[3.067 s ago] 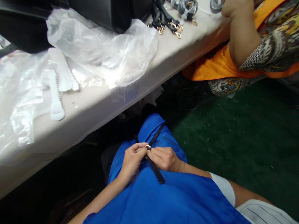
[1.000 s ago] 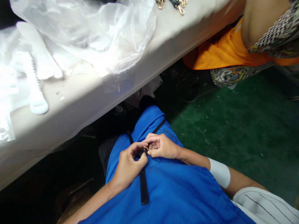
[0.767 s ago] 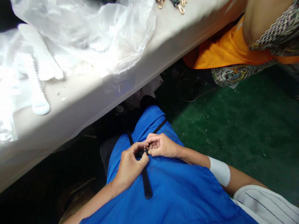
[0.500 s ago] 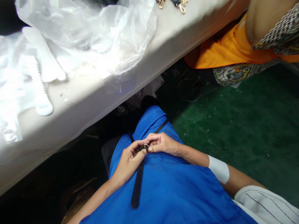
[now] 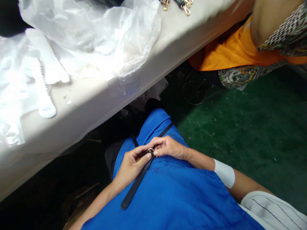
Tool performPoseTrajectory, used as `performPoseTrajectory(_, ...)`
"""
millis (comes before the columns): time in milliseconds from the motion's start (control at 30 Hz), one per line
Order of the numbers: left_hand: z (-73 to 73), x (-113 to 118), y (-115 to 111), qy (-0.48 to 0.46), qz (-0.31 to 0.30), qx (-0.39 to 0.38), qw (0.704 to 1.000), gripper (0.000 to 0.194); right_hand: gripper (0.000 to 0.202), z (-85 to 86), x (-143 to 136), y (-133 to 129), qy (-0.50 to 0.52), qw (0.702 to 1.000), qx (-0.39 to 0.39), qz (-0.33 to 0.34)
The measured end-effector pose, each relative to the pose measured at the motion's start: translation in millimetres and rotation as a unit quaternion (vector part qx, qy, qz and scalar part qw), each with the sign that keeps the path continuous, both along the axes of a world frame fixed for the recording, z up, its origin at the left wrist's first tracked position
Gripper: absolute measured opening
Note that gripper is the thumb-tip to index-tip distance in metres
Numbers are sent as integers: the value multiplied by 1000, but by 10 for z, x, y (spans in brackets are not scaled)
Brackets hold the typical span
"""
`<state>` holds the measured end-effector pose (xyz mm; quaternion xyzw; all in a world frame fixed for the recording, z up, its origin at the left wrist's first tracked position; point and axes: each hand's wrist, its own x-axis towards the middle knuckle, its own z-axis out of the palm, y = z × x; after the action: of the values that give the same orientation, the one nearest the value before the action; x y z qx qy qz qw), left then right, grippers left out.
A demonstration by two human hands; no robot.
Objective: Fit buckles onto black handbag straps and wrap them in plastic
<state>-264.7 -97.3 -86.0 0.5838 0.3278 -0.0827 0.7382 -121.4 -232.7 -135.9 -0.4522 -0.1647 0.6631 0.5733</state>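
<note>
Over my lap, my left hand [image 5: 134, 163] pinches a black strap [image 5: 136, 186] close to a small gold-coloured metal ring [image 5: 150, 149]. The strap's rounded free end hangs down and to the left across the blue apron [image 5: 182, 191]. My right hand [image 5: 169, 147] is closed at the same spot, its thumb and fingertips on the strap beside the ring. More of the black strap [image 5: 166, 129] runs up past my right hand over my knee. How strap and ring join is partly hidden by my fingers.
A pale covered table [image 5: 91, 105] runs along the left and top. On it lie clear plastic bags [image 5: 115, 35], white toothed strips [image 5: 45, 99] and gold clasps [image 5: 185, 9]. A person in an orange garment [image 5: 230, 54] sits at the upper right, above a green floor [image 5: 254, 127].
The strap's free end has swung to the left, and more of the ring shows between my fingers. Both hands stay in nearly the same place.
</note>
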Motion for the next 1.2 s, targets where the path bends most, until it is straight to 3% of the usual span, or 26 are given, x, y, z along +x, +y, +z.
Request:
performPoseTrajectory(200,-33,-37,44,-27,-48,33,998,36,36,-3,-13,20,-4,1000,10,-8)
performPoseTrajectory(500,-52,-27,22,0,-6,20,1000,29,38,-11,-84,6,-60,998,23,-13)
performPoseTrajectory(700,0,19,18,13,-3,55,998,24,40,-16,-9,-28,-12,999,33,11)
performPoseTrajectory(900,-37,1,-5,4,-7,70,997,27,41,-60,9,-51,9,998,61,10)
performPoseTrajectory(1033,-54,-35,-9,14,-13,66,998,34,40,-41,-20,-29,-37,998,52,6)
performPoseTrajectory(1200,43,-27,38,19,-56,82,995,37,37,-37,-55,-11,-81,996,45,-1)
